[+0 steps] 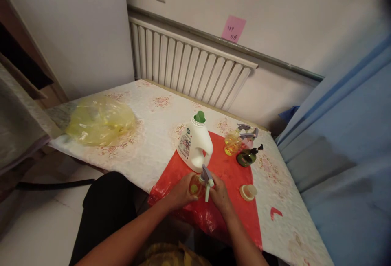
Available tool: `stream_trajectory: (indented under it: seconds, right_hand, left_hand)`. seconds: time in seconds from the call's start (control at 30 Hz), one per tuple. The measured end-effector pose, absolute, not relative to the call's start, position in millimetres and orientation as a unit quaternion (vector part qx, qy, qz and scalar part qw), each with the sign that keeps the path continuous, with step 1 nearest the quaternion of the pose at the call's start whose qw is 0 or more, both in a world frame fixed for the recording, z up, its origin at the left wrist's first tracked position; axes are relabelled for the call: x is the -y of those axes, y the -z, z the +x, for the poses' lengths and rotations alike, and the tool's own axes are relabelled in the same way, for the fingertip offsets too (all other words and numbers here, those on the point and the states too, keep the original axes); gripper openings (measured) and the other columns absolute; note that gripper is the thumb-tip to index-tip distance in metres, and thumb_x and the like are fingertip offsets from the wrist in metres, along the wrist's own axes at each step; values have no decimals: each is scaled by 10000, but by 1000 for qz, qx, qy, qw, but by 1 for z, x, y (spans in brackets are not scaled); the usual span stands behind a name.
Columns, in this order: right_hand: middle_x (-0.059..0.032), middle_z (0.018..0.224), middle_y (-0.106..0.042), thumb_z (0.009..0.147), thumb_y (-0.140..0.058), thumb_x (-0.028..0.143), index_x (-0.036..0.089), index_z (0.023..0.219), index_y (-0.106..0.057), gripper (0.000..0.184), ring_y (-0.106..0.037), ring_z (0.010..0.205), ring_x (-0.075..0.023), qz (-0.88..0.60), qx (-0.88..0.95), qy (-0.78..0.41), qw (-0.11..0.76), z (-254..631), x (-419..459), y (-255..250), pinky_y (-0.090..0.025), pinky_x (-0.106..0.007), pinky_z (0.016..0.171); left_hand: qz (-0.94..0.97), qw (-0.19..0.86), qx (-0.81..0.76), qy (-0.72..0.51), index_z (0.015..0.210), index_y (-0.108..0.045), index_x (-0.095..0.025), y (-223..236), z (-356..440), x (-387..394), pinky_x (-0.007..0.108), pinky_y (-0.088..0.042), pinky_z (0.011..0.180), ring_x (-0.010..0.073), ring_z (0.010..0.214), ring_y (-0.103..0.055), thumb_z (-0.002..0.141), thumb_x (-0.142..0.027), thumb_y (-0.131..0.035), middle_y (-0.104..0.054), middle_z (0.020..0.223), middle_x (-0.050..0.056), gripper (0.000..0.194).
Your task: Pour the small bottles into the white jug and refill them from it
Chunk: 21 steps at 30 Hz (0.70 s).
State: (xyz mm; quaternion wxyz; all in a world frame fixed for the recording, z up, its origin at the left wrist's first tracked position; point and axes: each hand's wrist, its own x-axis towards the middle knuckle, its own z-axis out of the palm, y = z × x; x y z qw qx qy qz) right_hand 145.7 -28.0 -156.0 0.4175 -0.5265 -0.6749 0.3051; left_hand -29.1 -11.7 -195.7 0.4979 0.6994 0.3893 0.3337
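Left hand (185, 188) wraps spray bottle (196, 187), right hand (220, 194) closed around its trigger head (208, 176), likely for steadiness; bottle's near, over red sheet (224, 167), probably drip cover; jug (196, 146) just beyond.

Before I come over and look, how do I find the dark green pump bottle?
Find the flowery tablecloth, then the red plastic sheet lying on it. Toward the sheet's right edge, beside some spray bottles, is the dark green pump bottle. It's the only dark one there, with a black top, while those neighbours are paler, with greyish triggers.
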Motion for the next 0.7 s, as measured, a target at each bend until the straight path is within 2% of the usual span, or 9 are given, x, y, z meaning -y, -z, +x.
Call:
stream_trajectory:
  seconds: [0.2,0.43,0.7]
  right_hand:
    - [-45,959,-717,769,-596,192,185,1030,-671,272,-649,860,-209,-523,671,-313,423,146,28,154,-493,-293,797]
    - [3,753,-696,744,-630,205,192,998,-695,263,-641,761,-192,-517,663,-336,424,149,23,153,-501,-265,711]
    - [-15,767,-717,764,-634,280,176,998,-712,268,-643,724,-183,-526,629,-364,442,149,21,156,-514,-266,669]
  left_hand:
    - [705,480,-390,-346,1213,-471,-212,197,-29,12,370,-464,890,237,1009,-575,599,-143,-722,-599,1162,59,668]
    - [711,473,-387,-348,1233,-461,-213,199,-29,12,365,-468,894,240,1031,-576,598,-118,-715,-596,1176,62,691]
    - [714,473,-379,-349,1253,-446,-226,202,-28,10,380,-453,941,242,1076,-560,591,-100,-712,-584,1201,62,725]
